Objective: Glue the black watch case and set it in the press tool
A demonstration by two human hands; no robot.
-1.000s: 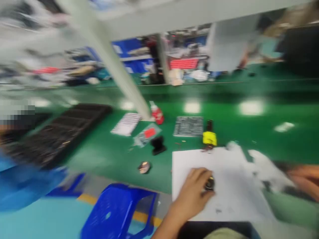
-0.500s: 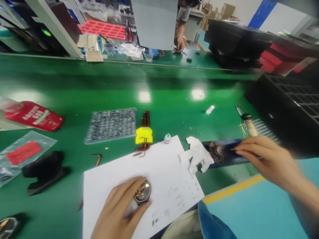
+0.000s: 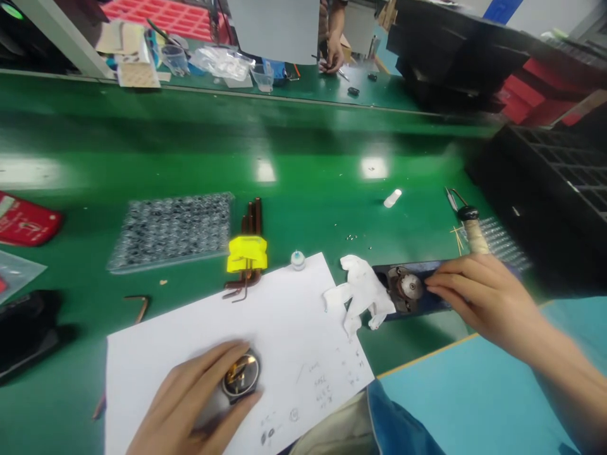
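the red pouch [image 3: 23, 220] and the black thing [image 3: 26, 332] at the left edge are both cut off. scribbles on the white paper [image 3: 294, 316] are too small to read. right hand [image 3: 478, 297] hides the dark tray's [image 3: 427, 303] far end.

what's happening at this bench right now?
A person is working at a green bench. Their left hand pins a small round watch-like case on a white paper sheet. Their right hand reaches to a dark blue tray, fingertips beside a round metal part in it. A white cloth lies against the tray's left end. A yellow-banded hex key set and a clear blister tray lie beyond the paper.
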